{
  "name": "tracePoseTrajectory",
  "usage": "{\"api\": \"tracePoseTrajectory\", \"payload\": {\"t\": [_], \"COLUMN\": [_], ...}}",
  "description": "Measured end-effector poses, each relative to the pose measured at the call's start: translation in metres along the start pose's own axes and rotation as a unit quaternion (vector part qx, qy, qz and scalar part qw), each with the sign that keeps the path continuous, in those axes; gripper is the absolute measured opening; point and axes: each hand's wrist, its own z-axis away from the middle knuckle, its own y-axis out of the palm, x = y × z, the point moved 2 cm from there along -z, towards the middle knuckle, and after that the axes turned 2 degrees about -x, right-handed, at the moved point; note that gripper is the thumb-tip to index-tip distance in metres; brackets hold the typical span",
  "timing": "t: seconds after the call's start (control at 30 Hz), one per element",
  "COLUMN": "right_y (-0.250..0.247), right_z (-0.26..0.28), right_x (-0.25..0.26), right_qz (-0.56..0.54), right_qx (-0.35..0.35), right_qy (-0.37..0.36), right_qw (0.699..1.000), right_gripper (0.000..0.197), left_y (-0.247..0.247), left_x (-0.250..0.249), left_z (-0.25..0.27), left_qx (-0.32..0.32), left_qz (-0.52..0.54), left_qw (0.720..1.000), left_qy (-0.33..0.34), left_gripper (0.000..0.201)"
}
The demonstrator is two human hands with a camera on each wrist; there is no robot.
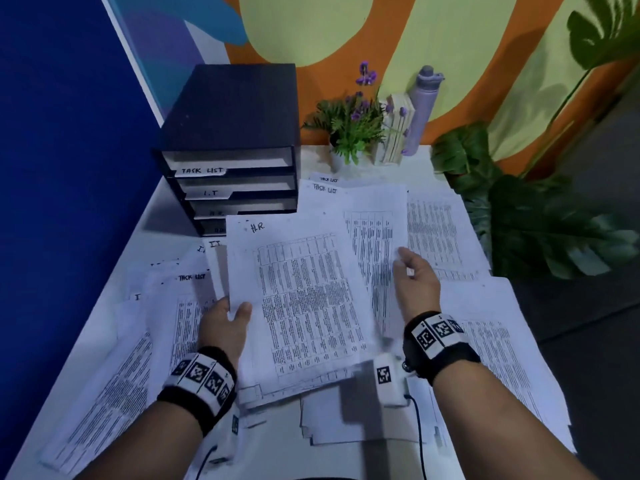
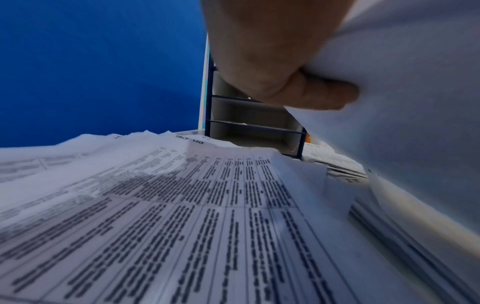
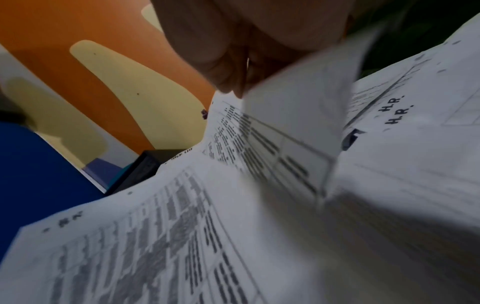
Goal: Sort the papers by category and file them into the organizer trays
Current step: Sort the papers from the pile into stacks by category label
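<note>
Left hand under H.R. stack, lengthwise toward organizer

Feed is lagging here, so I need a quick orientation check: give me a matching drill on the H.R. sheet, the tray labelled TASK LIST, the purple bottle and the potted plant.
Things:
1. H.R. sheet
2. TASK LIST tray
3. purple bottle
4. potted plant

Places:
A. top slot of the black organizer
B. against the wall, right of the books
C. held by the left hand
D. between organizer and books

Pairs: 1-C, 2-A, 3-B, 4-D
</note>
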Motion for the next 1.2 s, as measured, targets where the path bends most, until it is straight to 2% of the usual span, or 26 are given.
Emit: {"api": "tracePoseTrajectory", "payload": {"t": [0.1,0.17,0.23,0.33,0.47,0.63,0.7,0.83,0.9,0.93,1.0,1.07,1.13,1.2], "right_y": [0.005,0.01,0.009,0.005,0.015,0.03,0.038,0.063,0.072,0.076,0.083,0.085,0.084,0.075], "right_z": [-0.01,-0.011,-0.019,-0.047,-0.081,-0.112,-0.115,-0.11,-0.1,-0.092,-0.065,-0.038,-0.025,-0.022], "right_x": [-0.018,-0.03,-0.03,-0.024,-0.019,-0.019,-0.016,-0.003,0.004,0.008,0.014,0.014,0.005,-0.005], "right_qz": [0.119,0.208,0.274,0.272,0.303,0.283,0.279,0.258,0.268,0.237,0.126,0.059,0.079,0.085], "right_qx": [0.153,0.2,0.169,0.091,0.118,0.031,0.047,0.136,0.142,0.163,0.248,0.303,0.281,0.224], "right_qy": [0.041,0.03,0.01,0.021,0.025,0.042,0.04,0.002,-0.03,-0.038,-0.004,0.037,0.011,0.024], "right_qw": [0.98,0.957,0.947,0.958,0.946,0.958,0.958,0.957,0.952,0.957,0.961,0.951,0.956,0.971], "right_gripper": [0.054,0.05,0.039,0.037,0.049,0.045,0.049,0.066,0.057,0.05,0.041,0.034,0.018,0.007], "left_y": [-0.006,-0.011,-0.018,-0.029,-0.043,-0.058,-0.062,-0.062,-0.06,-0.058,-0.051,-0.042,-0.033,-0.025], "left_x": [-0.002,0.0,0.0,-0.003,-0.008,0.0,0.002,0.005,0.005,0.003,-0.002,-0.005,-0.005,-0.005], "left_z": [-0.006,-0.013,-0.018,-0.019,-0.013,-0.013,-0.013,-0.012,-0.013,-0.013,-0.011,-0.012,-0.013,-0.015], "left_qx": [-0.036,-0.054,-0.068,-0.08,-0.111,-0.131,-0.138,-0.139,-0.129,-0.121,-0.092,-0.059,-0.034,-0.021], "left_qz": [-0.02,-0.037,-0.051,-0.084,-0.07,-0.06,-0.049,-0.006,0.003,0.009,0.019,0.032,0.048,0.052], "left_qw": [0.999,0.998,0.996,0.993,0.991,0.989,0.989,0.989,0.99,0.99,0.994,0.996,0.997,0.997], "left_qy": [0.003,0.001,-0.002,-0.011,-0.013,-0.032,-0.034,-0.047,-0.063,-0.065,-0.063,-0.052,-0.051,-0.047], "left_gripper": [0.026,0.029,0.031,0.04,0.047,0.052,0.051,0.054,0.051,0.044,0.02,0.013,0.012,0.021]}}
